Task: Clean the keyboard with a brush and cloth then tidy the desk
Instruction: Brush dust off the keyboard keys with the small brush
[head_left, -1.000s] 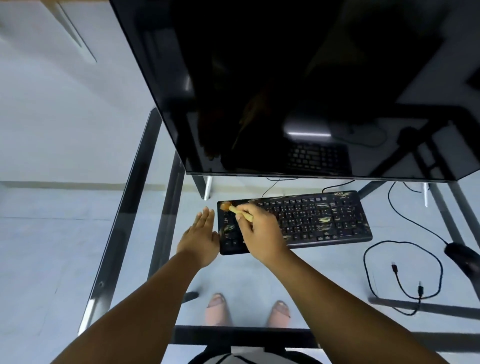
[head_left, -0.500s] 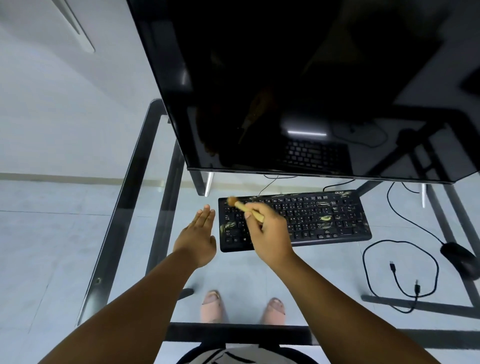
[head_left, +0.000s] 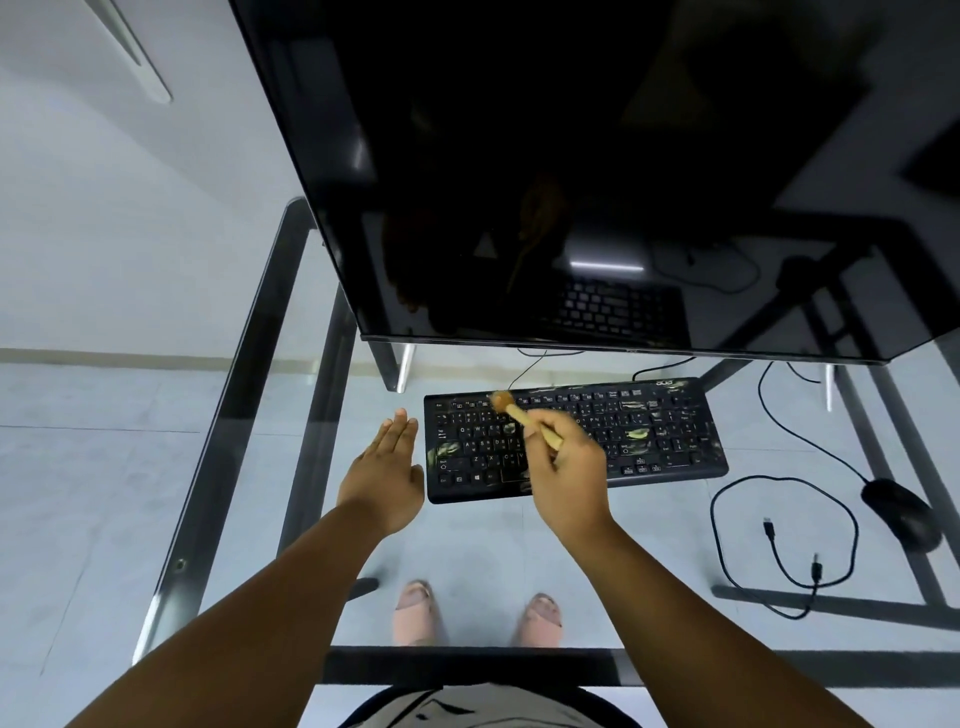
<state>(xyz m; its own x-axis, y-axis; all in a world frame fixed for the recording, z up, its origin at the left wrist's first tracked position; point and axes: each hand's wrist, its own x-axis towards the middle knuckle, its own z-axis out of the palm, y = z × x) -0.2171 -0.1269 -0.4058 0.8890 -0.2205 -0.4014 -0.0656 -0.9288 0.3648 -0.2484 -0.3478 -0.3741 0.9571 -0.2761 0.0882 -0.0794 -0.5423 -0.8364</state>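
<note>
Monitor, dark and switched off, fills the far half of the view; its glass reflects the keyboard. Glass desk on a metal frame carries everything, with floor and feet visible through it. Black keyboard lies centre, just near of the monitor's lower edge, with pale flecks of debris scattered over its keys. Black mouse sits at right; a loose coiled USB cable lies between it and the keyboard.

Left hand: fingers straight and together, holding nothing, just beside the keyboard's left edge.

Right hand: fingers curled round the wooden handle of a small brush. Bristles are on the top key row, left part.

Change: over the last second the brush head has travelled rightward from the far-left corner along the top row. Judgement: brushing is early; debris at centre and right is untouched. No cloth in view.
</note>
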